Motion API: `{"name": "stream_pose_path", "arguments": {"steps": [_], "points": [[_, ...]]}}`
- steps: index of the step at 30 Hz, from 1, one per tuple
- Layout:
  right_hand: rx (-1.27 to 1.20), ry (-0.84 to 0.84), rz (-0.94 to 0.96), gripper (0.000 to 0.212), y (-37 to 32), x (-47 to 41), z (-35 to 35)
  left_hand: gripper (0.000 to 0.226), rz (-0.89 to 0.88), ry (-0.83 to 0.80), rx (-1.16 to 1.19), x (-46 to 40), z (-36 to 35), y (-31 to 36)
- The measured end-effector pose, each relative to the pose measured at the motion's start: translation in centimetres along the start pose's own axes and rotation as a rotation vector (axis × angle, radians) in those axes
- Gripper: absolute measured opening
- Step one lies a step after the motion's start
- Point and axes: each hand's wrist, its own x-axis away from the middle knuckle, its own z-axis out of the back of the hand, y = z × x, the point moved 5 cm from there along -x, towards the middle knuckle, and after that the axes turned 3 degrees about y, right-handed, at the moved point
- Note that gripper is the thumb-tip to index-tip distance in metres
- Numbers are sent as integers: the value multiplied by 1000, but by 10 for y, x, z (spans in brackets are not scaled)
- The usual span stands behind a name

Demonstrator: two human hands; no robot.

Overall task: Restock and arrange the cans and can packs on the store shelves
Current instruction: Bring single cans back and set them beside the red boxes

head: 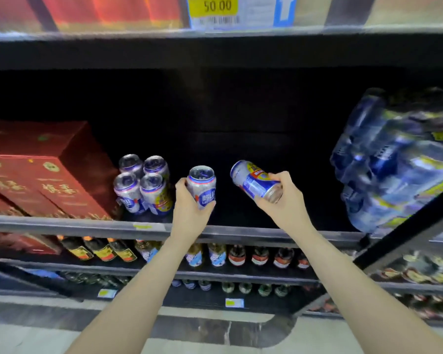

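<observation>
My left hand [189,213] grips an upright silver-and-blue can [202,183] just right of several matching cans [143,185] standing in a block on the dark shelf [87,222]. My right hand [283,198] holds a second can [253,180], tilted with its top pointing up and left, above the open middle of the shelf. A shrink-wrapped pack of the same cans [394,162] sits at the shelf's right end, blurred.
Red gift boxes [36,169] fill the left of the shelf beside the cans. A yellow price tag [216,6] hangs on the shelf above. Bottles [215,254] line the lower shelves. A black upright [407,228] slants at the right.
</observation>
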Motion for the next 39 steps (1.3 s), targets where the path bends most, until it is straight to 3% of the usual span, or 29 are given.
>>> {"name": "stream_pose_path", "arguments": {"steps": [12, 17, 19, 22, 24, 26, 29, 32, 39], "points": [[-15, 151, -106, 48, 17, 10, -39, 74, -51, -158, 47, -43, -28, -56], [4, 144, -133, 52, 11, 31, -39, 92, -56, -171, 14, -38, -20, -49], [-2, 145, -141, 53, 5, 40, -33, 94, -129, -120, -40, -26, -8, -32], [-33, 129, -124, 52, -7, 52, -24, 71, -380, -58, -97, 3, 8, 13], [-47, 114, -94, 52, -17, 56, -19, 62, -450, -76, -108, 14, 8, 36], [-68, 97, -57, 52, -27, 59, -16, 55, -368, -146, -38, 15, 0, 49], [-71, 70, 6, 52, -39, 62, -10, 38, -76, -373, 241, 14, -19, 62], [-37, 55, 26, 57, -41, 61, -5, 28, -8, -362, 353, 7, -25, 71], [90, -73, -25, 75, -29, 26, -11, 47, -358, -344, 185, 0, -30, 79]]}}
